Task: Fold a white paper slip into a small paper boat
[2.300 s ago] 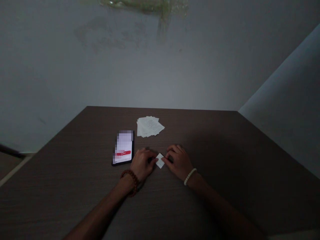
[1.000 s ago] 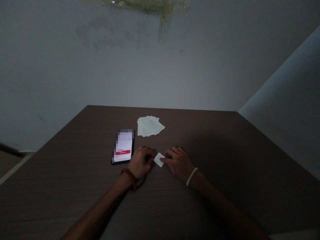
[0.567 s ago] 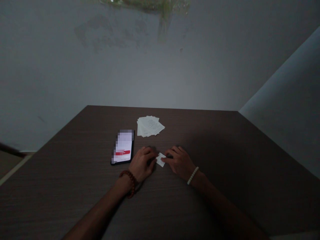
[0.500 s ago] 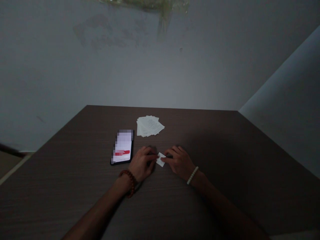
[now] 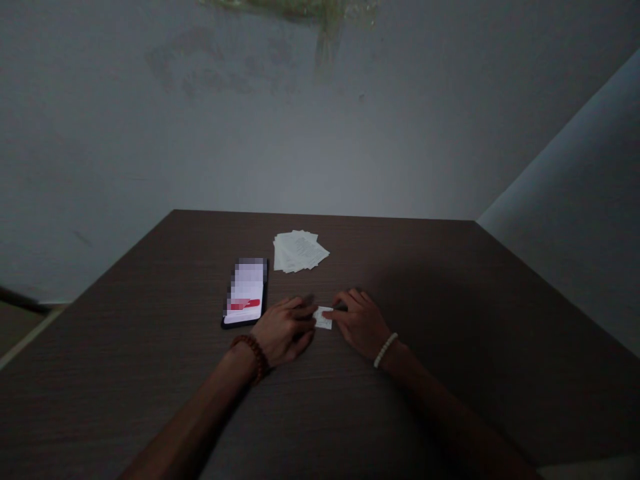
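From my remote seat the head camera gives me a dim room: a grey wall rises behind the far edge of a dark brown, wood-grained worktop, a greenish patch marks its top, and a second wall slants along the right edge. A fanned stack of printed papers lies near the far edge, left of its middle, and a phone with a lit screen sits nearer the left edge, just beside the left hand. Between the two hands, on the near side of the stack and well in from every edge, I see a small white paper slip. The left hand is loosely half open, thumb parted from the fingers, its fingertips meeting the slip's left side without closing around it. The right hand is curled, a fingertip laid on top of the slip from the right; whether thumb and finger pinch it I can't tell. The slip lies about flat and square to the worktop, its near side running almost parallel to the far edge, its right side pointing toward the near edge. Fingers cover part of it, so I can't tell its long axis.
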The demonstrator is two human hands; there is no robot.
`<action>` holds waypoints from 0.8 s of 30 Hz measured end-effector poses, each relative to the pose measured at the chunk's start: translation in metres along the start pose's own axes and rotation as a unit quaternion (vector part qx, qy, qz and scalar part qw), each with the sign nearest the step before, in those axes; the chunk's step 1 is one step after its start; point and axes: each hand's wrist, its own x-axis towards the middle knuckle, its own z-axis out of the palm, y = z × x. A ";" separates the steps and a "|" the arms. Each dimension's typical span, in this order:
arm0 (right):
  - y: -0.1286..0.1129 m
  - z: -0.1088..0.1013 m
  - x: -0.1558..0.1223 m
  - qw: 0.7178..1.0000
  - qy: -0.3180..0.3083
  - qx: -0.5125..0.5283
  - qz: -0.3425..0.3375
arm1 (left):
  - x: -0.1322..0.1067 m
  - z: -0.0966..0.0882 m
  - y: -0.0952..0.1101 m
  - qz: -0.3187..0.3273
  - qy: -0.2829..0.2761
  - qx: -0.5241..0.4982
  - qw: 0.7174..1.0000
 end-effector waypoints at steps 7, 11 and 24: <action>0.002 -0.003 -0.002 1.000 0.001 -0.019 0.014 | 0.000 -0.001 0.000 -0.013 0.011 -0.020 1.000; 0.003 -0.003 -0.004 1.000 -0.009 -0.023 -0.017 | -0.001 0.000 0.001 -0.018 0.020 -0.014 1.000; 0.002 -0.010 0.001 0.992 -0.067 -0.038 -0.100 | 0.001 0.000 0.002 -0.029 0.023 -0.022 0.999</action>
